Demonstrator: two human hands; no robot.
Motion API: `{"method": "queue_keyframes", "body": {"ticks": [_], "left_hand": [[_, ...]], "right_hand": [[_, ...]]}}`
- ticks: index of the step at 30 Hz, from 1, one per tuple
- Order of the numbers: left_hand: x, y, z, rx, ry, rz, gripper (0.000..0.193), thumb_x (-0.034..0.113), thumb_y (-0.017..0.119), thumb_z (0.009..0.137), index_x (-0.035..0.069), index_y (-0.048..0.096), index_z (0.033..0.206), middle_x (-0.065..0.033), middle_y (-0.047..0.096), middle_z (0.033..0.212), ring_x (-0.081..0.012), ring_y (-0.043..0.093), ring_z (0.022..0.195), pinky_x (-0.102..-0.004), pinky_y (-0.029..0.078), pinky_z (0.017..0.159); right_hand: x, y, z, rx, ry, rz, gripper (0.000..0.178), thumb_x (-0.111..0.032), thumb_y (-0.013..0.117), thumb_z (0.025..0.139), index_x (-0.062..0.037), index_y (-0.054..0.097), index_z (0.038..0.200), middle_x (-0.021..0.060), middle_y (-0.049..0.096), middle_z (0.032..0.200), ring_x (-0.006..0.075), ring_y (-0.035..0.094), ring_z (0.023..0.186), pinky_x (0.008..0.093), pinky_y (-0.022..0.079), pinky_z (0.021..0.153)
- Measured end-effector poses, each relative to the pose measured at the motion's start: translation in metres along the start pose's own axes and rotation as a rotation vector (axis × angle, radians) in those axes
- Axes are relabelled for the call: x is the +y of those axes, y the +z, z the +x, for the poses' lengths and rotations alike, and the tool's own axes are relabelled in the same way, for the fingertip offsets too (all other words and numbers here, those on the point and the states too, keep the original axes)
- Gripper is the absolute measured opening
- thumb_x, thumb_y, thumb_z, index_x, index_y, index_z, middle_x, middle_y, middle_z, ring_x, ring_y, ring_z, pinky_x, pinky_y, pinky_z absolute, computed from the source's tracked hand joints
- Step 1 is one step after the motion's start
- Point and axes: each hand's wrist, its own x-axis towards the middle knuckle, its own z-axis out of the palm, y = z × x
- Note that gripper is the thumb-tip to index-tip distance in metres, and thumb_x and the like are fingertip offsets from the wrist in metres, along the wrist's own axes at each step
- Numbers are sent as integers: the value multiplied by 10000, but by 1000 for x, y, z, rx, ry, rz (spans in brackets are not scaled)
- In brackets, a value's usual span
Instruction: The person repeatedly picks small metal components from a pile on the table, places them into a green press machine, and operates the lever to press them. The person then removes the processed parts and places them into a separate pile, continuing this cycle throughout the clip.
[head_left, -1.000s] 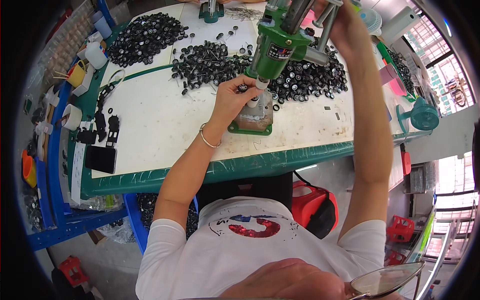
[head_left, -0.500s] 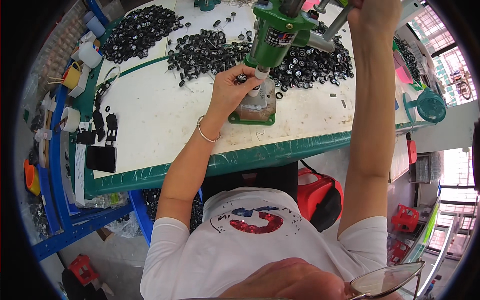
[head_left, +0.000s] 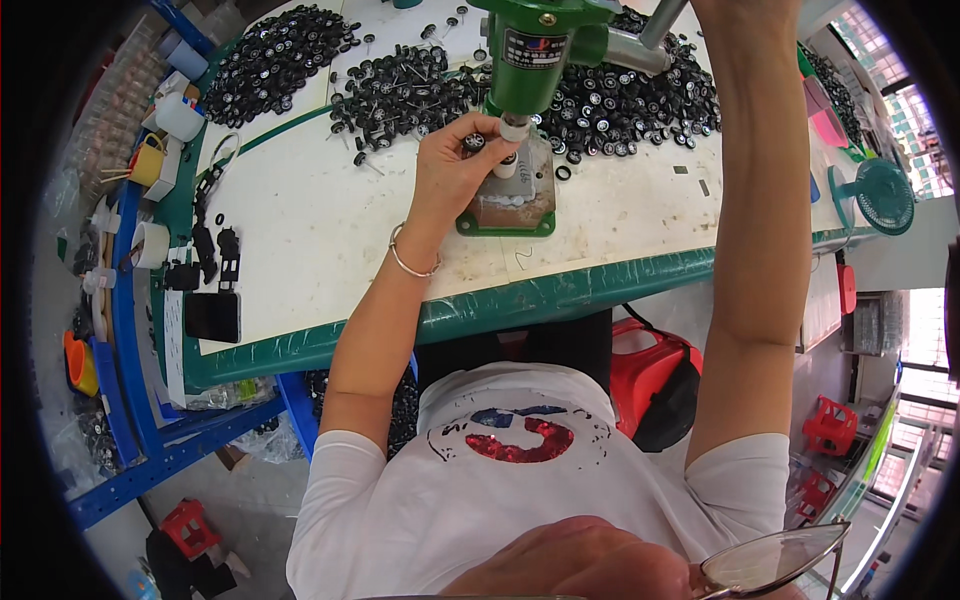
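Observation:
A green hand press [head_left: 527, 65] stands on the table, its plunger down over a pale post on the base plate [head_left: 515, 212]. My left hand [head_left: 450, 170] is at the plunger tip, closed, thumb and fingers pinching a small black toy wheel [head_left: 473, 144] with a silvery hub. Another dark wheel part [head_left: 508, 158] sits under the plunger beside my thumb, partly hidden. My right hand [head_left: 745, 8] is raised at the top edge, closed around the end of the press lever [head_left: 664, 22]; its fingers are mostly cut off by the frame.
Behind the press lie heaps of black wheels [head_left: 635, 115], wheels on metal axles [head_left: 400, 95] and another wheel pile [head_left: 275, 65]. A phone [head_left: 213, 317] and black plastic parts [head_left: 205, 245] lie at the left. A green fan [head_left: 884, 196] stands at the right edge.
The whole view has shifted slightly, so the press appears higher and farther left. My left hand stays at the plunger with the wheel, and my right hand stays up at the lever.

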Motion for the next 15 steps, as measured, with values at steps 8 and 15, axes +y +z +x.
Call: {"method": "queue_keyframes", "body": {"ticks": [8,15], "left_hand": [[-6,-1,0,-1,10,13,132,97,745,808,34,697,914,21,648,792,-28,599,652,-167,473,560],[-9,3,1,46,141,-39,196,40,742,786,24,687,973,14,640,811,-34,595,684,-176,489,576]], "right_hand": [[-14,9,-33,-24,-304,-57,334,-270,555,935,-156,393,666,-80,273,521,31,197,400,218,149,358],[-24,23,-63,243,-317,-145,398,-189,415,886,-135,188,564,-16,147,489,86,100,416,279,106,408]]}}
